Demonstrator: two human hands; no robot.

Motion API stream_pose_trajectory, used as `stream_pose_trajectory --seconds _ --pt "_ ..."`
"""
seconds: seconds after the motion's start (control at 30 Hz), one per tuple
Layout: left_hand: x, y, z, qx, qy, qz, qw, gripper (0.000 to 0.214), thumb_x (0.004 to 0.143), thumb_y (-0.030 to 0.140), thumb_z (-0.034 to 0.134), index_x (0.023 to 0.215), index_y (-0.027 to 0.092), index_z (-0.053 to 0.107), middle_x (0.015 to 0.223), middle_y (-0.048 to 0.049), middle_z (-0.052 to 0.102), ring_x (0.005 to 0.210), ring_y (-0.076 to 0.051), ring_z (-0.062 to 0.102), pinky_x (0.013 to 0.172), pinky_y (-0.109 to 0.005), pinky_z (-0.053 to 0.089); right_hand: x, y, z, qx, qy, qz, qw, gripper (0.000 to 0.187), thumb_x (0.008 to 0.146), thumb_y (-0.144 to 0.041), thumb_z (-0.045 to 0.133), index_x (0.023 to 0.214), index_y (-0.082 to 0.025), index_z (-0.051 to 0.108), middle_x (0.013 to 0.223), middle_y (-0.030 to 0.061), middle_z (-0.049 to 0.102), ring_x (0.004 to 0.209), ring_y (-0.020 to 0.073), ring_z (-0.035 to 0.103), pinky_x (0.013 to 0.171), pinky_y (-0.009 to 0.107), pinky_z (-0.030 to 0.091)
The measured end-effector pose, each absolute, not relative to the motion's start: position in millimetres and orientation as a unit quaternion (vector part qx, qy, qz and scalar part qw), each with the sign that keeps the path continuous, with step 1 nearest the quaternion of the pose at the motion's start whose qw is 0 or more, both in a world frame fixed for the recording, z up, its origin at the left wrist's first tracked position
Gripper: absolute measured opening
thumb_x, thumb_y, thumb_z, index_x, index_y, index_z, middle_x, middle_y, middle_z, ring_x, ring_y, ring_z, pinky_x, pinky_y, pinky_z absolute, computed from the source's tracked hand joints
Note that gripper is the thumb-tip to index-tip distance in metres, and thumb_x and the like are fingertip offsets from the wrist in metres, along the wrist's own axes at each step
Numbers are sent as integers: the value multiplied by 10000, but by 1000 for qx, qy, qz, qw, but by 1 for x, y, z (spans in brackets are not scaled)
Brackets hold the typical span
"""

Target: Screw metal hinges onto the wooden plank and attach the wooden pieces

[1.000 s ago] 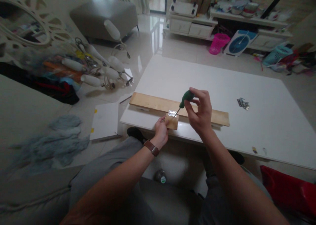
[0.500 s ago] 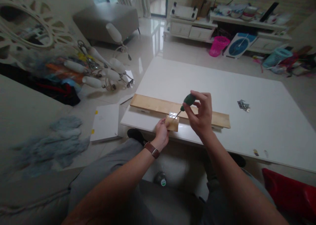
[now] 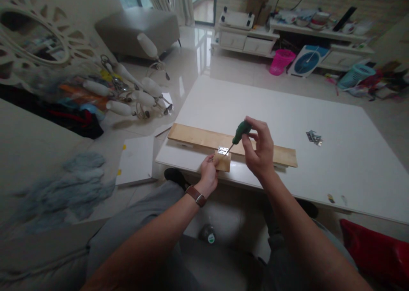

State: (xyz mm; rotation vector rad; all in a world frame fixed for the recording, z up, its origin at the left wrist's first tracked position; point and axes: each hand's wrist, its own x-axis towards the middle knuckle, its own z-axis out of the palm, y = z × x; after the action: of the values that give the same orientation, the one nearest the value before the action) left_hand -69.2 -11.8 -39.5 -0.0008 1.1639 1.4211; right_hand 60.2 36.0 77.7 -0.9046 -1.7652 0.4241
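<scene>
My right hand (image 3: 260, 154) grips a green screwdriver (image 3: 241, 130), tip on the hinge (image 3: 223, 150) at the near edge of the surface (image 3: 287, 108). My left hand (image 3: 208, 174) pinches the wood block (image 3: 224, 163) beneath. A tilted tip could slip.

The only view comes from a camera worn on the person's head, looking forward and down over lap and forearms. The left hand (image 3: 208, 175) and right hand (image 3: 260, 154) sit mid-frame, close by, at the near edge of the white surface (image 3: 287, 108); the floor (image 3: 243, 65) and a low shelf (image 3: 319, 29) lie far beyond.
</scene>
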Motion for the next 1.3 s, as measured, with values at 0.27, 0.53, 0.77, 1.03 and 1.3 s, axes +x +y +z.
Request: stream_pose_trajectory --seconds 0.27,0.53,0.77,1.03,1.3 --pt "-71 -12 -39 -3 502 612 611 305 785 44 691 1055 183 671 1022 -75 765 895 -201 707 896 -333 542 61 37 76 -377 -730 157 548 490 940 -189 675 1380 -403 654 1188 45 601 1086 228 653 852 428 669" --pt "-71 -12 -39 -6 497 616 611 311 774 46 711 1052 178 664 995 -66 758 863 -181 694 844 -307 529 61 38 77 -348 -740 175 549 512 983 -147 582 1434 -384 626 1234 55 648 1109 223 672 869 411 662" --pt "-70 -11 -36 -11 507 607 612 286 810 50 700 1062 181 668 976 -63 763 834 -175 696 798 -287 531 61 38 76 -356 -732 169 556 494 961 -176 648 1408 -385 637 1245 52 627 1118 227 667 859 409 658" --pt "-70 -11 -36 -7 507 611 607 280 799 33 677 1042 173 675 1011 -70 755 834 -176 692 823 -305 535 61 39 74 -354 -736 170 552 492 961 -177 653 1401 -396 628 1196 39 618 1072 208 669 840 397 661" --pt "-71 -12 -40 -2 501 610 614 299 785 76 727 1059 181 672 1023 -78 763 866 -195 705 842 -322 549 62 38 74 -348 -748 180 535 562 979 -143 545 1484 -387 571 1313 59 649 1174 227 671 877 407 653"
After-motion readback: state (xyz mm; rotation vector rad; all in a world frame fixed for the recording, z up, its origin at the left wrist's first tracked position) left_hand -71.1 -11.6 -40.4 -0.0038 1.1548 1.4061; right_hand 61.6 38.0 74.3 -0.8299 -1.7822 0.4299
